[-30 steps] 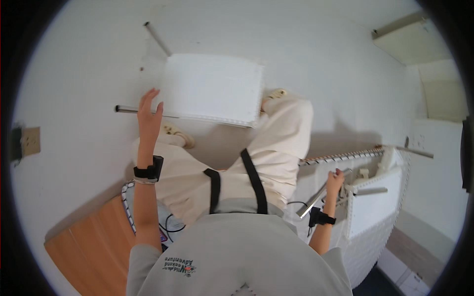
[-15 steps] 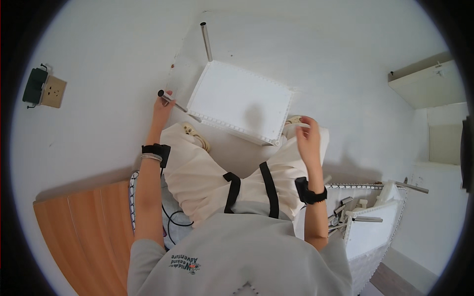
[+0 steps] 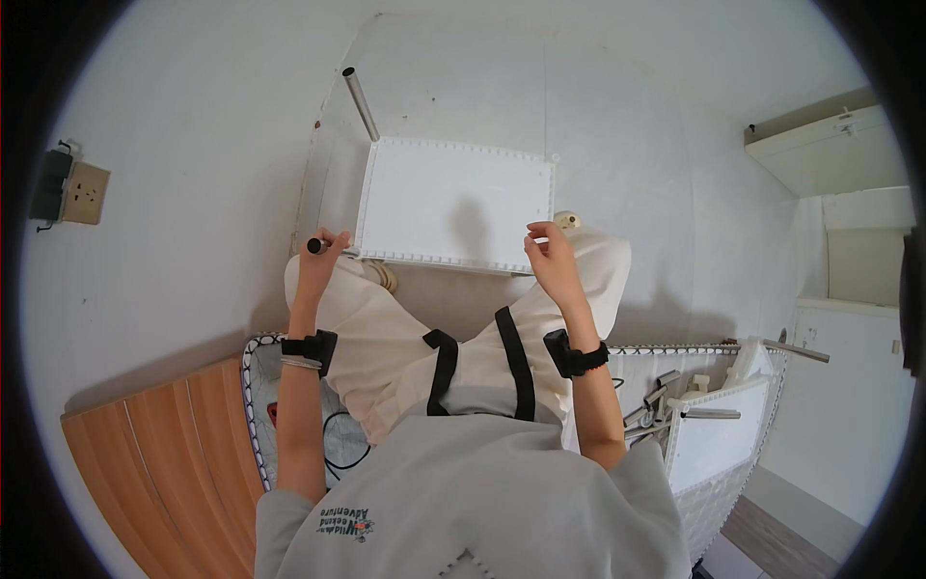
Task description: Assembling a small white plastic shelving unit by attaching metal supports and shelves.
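At twelve o'clock the white panel stands over the lap: stiff, light-looking plastic, best gripped along its studded edges. The left hand is clamped on a metal rod; the right hand pinches the panel's corner.

One white panel, two metal tubes

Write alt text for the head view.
Seen from above, a seated person's left hand grips a metal tube's black-capped end beside a white plastic panel, while the right hand touches its near right corner. More panels lie right.
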`<state>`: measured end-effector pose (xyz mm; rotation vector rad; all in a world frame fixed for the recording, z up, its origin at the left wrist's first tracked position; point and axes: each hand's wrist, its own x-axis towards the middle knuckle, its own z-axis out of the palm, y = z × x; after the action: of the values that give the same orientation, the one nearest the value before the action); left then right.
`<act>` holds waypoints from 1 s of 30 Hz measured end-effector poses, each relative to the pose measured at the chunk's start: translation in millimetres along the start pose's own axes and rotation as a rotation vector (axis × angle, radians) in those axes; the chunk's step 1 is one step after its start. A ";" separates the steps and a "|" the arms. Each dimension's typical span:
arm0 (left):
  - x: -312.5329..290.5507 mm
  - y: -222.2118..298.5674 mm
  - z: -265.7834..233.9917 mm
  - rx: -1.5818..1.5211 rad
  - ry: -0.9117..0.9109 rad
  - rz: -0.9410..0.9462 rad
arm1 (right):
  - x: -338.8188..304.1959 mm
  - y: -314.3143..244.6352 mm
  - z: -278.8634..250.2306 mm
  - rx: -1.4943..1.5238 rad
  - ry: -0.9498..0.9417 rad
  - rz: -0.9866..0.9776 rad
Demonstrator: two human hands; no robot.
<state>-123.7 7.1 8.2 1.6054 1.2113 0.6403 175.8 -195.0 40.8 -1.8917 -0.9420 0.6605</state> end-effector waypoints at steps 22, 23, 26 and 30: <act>-8.4 -3.0 12.7 -0.154 0.085 -0.079 | 8.0 154.8 178.9 0.981 0.040 1.047; -9.3 -8.0 13.3 -0.221 0.077 -0.080 | 5.8 159.6 180.1 1.035 0.089 1.071; -5.1 -15.8 12.6 -0.332 0.077 -0.076 | 7.0 159.8 176.9 1.107 0.108 1.077; -2.4 -11.0 17.9 -0.318 0.116 -0.076 | 3.7 171.9 156.9 1.132 0.110 1.013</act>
<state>-114.0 -1.9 -8.2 1.2669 1.1810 0.8410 119.5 -169.9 -183.6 -1.1800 0.5409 1.2814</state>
